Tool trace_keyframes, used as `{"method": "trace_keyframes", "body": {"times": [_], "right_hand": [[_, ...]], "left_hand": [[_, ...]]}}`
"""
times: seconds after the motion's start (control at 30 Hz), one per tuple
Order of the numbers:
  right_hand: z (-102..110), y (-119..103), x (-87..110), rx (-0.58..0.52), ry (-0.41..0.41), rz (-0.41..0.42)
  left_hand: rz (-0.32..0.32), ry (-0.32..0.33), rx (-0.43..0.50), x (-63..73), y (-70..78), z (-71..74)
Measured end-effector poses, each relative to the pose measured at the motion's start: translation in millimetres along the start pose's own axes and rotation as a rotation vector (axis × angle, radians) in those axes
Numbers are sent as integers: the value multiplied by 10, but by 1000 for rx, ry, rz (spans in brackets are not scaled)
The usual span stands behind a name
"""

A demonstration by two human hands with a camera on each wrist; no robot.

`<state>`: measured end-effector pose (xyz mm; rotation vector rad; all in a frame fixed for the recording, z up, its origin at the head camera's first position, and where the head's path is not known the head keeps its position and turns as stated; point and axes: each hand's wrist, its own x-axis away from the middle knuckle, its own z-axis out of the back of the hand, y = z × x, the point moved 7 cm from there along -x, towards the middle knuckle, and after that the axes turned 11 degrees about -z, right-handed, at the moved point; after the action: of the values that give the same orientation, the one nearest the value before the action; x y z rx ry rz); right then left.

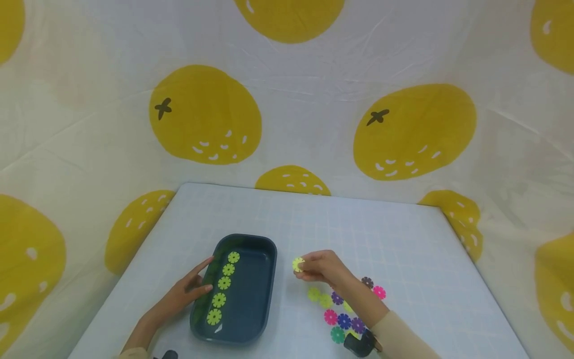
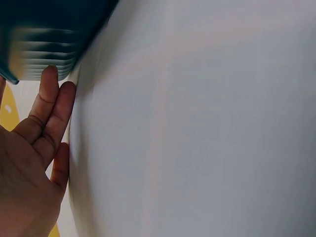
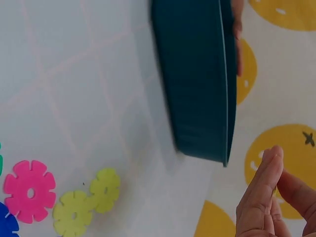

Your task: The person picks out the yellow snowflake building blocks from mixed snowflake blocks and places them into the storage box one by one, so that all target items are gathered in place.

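Observation:
My right hand (image 1: 325,268) pinches a yellow-green flower-shaped disc (image 1: 298,264) between thumb and fingertips, above the table to the right of a dark teal tray (image 1: 251,339). In the right wrist view the hand (image 3: 266,202) hides nearly all of that disc. Against the tray's left side rests my left hand (image 1: 185,294), its fingers extended and touching the rim. Its straight fingers (image 2: 57,108) appear close to the tray wall in the left wrist view. Inside the tray, several yellow-green flower discs (image 1: 224,282) form a column along the left side.
Loose flower discs in pink (image 1: 330,317), blue (image 1: 344,321), green (image 1: 338,334), purple and yellow-green lie under and around my right forearm. The table carries a pale checked cloth (image 1: 358,224). Behind it hangs a white curtain (image 1: 305,99) with yellow fruit prints.

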<state>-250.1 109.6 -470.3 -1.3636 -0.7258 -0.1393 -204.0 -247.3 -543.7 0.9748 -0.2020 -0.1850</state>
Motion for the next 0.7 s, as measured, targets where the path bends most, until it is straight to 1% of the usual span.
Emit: {"method": "trace_keyframes", "body": {"times": [0.23,0.43,0.7], "right_hand": [[-42,-68,-52,5,26,1],[-109,-163,-79,7,16,9],[-193,-234,-125,10,4,8]], "left_hand": [[-5,7,9,-8,-1,-1],[-2,14,4,-13,-6,2],[-1,12,4,-19,-3,-6]]}}
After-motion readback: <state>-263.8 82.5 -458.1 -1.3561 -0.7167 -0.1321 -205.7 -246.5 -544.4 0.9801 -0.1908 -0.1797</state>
